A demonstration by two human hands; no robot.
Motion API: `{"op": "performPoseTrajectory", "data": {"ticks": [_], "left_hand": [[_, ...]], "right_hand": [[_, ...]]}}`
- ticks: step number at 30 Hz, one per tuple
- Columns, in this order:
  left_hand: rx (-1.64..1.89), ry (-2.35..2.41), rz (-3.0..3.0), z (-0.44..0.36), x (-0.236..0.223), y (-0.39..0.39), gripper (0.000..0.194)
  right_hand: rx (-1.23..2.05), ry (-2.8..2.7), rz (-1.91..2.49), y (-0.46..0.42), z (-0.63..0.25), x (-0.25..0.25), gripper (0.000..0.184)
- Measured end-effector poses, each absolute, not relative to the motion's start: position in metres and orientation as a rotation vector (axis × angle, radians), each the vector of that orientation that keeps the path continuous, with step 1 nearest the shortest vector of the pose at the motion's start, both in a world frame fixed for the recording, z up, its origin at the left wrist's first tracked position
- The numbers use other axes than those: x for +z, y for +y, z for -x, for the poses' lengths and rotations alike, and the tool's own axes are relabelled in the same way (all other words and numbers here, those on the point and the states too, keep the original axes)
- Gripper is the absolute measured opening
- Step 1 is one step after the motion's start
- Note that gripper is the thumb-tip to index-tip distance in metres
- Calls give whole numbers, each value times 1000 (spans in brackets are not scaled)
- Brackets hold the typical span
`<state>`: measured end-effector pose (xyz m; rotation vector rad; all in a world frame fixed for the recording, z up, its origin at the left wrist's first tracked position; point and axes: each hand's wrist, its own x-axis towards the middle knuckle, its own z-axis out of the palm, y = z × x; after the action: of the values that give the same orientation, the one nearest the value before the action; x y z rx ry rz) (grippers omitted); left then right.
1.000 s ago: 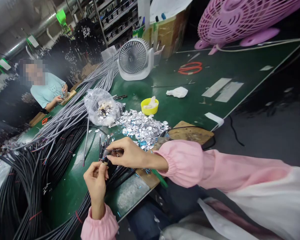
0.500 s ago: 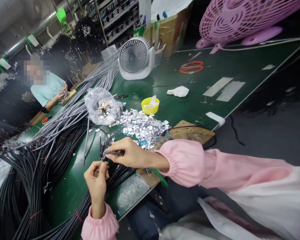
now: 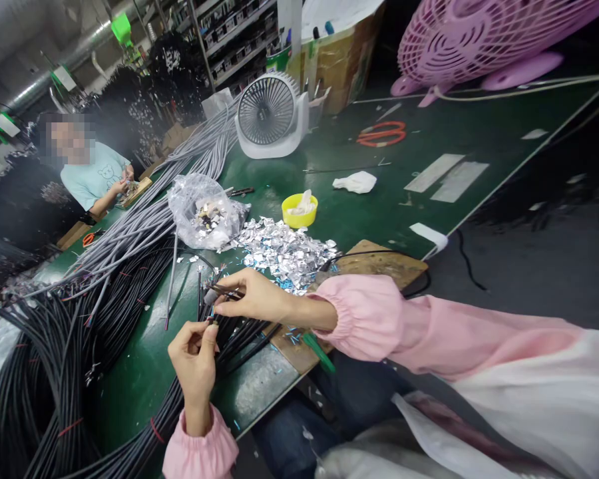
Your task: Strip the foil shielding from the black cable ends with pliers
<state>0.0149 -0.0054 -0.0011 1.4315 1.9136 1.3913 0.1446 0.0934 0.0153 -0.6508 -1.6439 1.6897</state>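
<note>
My left hand [image 3: 194,352] is closed, thumb and fingers pinching the end of a black cable [image 3: 212,320]. Fine coloured wires stick up from that end. Just above it, my right hand [image 3: 254,296] grips dark metal tweezers [image 3: 228,291], their tips pointing left. A small grey piece [image 3: 210,297] shows at the tips; whether it is held there I cannot tell. More black cables [image 3: 174,406] run below the left hand toward the lower left. Beyond the right hand lies a heap of silvery foil scraps [image 3: 289,253] with blue bits among them.
A clear plastic bag [image 3: 199,213], a yellow dish [image 3: 299,211] and a white fan [image 3: 268,116] stand on the green table [image 3: 359,219]. Grey cables [image 3: 144,213] lie to the left. Orange-handled scissors [image 3: 382,134] lie farther back. A co-worker [image 3: 97,173] sits across the table.
My right hand has shifted slightly up from the left hand, with the tweezers in it. More of their prongs and the grey piece now show. The left hand stays nearly in place.
</note>
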Motion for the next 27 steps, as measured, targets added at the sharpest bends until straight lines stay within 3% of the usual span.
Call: {"op": "performPoseTrajectory", "data": {"ticks": [6,13,22,27], "left_hand": [[1330,1847,-1547,-14,0,-5,18],[1317,1774,-1596,-14,1,-4,18],[1330,1900,-1556,-10,-5,-1,31],[1260,1978,-1567,-9,-8,-2,33]], "right_hand": [[1976,-1557,826,99,-148,26,20],[1988,-1664,698,99,-152,24,26],[1666,-1765,572,95,-141,3,30],[1861,-1626,467,96,-139,1,39]]}}
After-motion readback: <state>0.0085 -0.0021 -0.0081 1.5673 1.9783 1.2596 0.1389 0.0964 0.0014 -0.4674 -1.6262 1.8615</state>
